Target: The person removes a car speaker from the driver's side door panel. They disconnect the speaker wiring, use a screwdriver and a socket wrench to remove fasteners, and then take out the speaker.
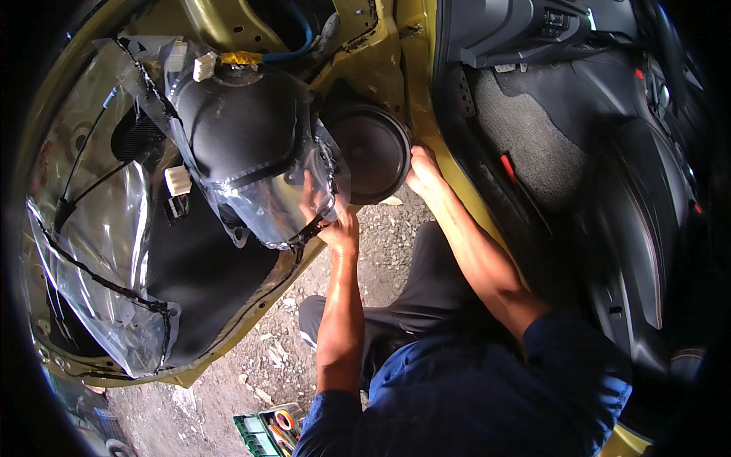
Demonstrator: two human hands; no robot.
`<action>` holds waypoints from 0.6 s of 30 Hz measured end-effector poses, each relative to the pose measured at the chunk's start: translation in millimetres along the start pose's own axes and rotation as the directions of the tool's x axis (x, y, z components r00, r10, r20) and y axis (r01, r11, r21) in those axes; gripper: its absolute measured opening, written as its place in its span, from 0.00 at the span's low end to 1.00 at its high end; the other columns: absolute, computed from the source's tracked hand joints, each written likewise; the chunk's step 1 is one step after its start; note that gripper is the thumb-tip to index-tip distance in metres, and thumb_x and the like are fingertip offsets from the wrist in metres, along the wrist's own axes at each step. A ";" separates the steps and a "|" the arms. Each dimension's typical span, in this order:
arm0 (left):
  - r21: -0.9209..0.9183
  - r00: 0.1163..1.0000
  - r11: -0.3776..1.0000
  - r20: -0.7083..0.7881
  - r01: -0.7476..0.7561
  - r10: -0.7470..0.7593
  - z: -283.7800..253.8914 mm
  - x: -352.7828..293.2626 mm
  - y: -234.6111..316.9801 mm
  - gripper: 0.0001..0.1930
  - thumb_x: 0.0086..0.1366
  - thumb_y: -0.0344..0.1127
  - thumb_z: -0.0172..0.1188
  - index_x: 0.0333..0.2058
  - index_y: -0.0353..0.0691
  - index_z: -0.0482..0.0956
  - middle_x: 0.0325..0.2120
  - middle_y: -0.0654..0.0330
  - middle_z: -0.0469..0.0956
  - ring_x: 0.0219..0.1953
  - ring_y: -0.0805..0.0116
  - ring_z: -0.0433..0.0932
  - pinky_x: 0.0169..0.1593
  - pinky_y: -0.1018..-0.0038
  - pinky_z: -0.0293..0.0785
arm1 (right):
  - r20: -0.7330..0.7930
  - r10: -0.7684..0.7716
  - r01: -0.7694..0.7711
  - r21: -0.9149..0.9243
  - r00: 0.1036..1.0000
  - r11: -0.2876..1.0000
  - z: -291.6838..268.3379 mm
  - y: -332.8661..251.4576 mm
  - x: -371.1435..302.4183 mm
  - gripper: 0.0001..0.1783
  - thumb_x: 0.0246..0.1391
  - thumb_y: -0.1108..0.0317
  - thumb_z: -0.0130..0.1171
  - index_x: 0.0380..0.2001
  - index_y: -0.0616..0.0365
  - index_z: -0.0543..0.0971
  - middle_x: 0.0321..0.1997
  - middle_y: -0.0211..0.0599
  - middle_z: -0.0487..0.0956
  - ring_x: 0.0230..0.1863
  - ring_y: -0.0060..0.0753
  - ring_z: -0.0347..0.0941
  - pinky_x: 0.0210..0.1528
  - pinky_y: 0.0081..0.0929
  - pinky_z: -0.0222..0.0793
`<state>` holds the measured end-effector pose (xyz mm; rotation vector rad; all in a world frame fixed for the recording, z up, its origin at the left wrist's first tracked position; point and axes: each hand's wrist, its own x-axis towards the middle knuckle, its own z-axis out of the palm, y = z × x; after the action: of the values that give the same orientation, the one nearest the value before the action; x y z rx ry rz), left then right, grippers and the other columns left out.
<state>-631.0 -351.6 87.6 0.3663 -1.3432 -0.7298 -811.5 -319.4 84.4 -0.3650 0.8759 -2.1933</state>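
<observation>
Fingers of the right hand [423, 172] are largely hidden at the rim of the round speaker [371, 156]; their grip cannot be verified. The left hand [339, 227] is partly obscured by clear plastic sheeting [263, 206]; its hold is indeterminate. The green case [253, 436] is cut off by the lower edge, its smaller contents indistinguishable.

At twelve o'clock, the speaker [358, 156] has a matt dark cone and smooth black rim. Clear plastic sheeting [259, 207] at nine is glossy and wrinkled, edged with lumpy black putty [158, 92]. The door's [205, 23] gold-painted metal shines at eleven. Rough grey carpet [525, 137] lies at two, a smooth black seat [640, 213] at three, blue cloth shirt [449, 385] at five.
</observation>
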 end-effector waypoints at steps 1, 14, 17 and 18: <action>0.035 1.000 0.999 0.006 -0.010 0.010 0.4 0.8 1.6 0.26 0.70 0.22 0.55 0.64 0.30 0.60 0.48 0.44 0.79 0.45 0.65 0.81 0.50 0.71 0.78 | 0.009 0.045 -0.044 -0.013 0.999 0.999 -2.2 0.1 0.9 0.19 0.67 0.75 0.36 0.51 0.69 0.76 0.52 0.51 0.81 0.51 0.38 0.80 0.56 0.35 0.78; -0.044 0.966 0.995 0.239 -0.091 0.099 1.2 -74.6 43.0 0.24 0.71 0.21 0.55 0.63 0.29 0.62 0.20 0.66 0.68 0.22 0.82 0.65 0.27 0.84 0.60 | 0.044 0.090 -0.100 0.375 0.995 0.921 -135.7 6.1 -84.5 0.20 0.70 0.65 0.42 0.54 0.66 0.77 0.56 0.48 0.80 0.58 0.40 0.77 0.65 0.42 0.71; -0.004 0.882 0.954 0.379 -0.301 0.280 4.0 -70.9 59.7 0.25 0.67 0.23 0.61 0.61 0.26 0.65 0.28 0.56 0.79 0.23 0.82 0.69 0.28 0.83 0.64 | 0.201 -0.042 -0.045 0.413 0.979 0.910 -157.6 -0.9 -104.8 0.20 0.66 0.65 0.46 0.52 0.66 0.79 0.56 0.49 0.81 0.57 0.42 0.77 0.64 0.43 0.71; -0.111 0.841 0.942 0.426 -0.317 0.333 5.7 -65.4 66.8 0.26 0.66 0.24 0.63 0.61 0.26 0.66 0.28 0.54 0.81 0.22 0.82 0.70 0.27 0.82 0.65 | 0.332 -0.160 0.009 0.413 0.929 0.911 -162.5 -4.8 -109.6 0.20 0.65 0.65 0.47 0.51 0.66 0.79 0.56 0.50 0.81 0.56 0.42 0.78 0.64 0.44 0.71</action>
<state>-622.3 -258.5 82.0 -0.0722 -1.7642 -0.5642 -818.5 -160.1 -29.5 -0.5835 0.1955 -2.2207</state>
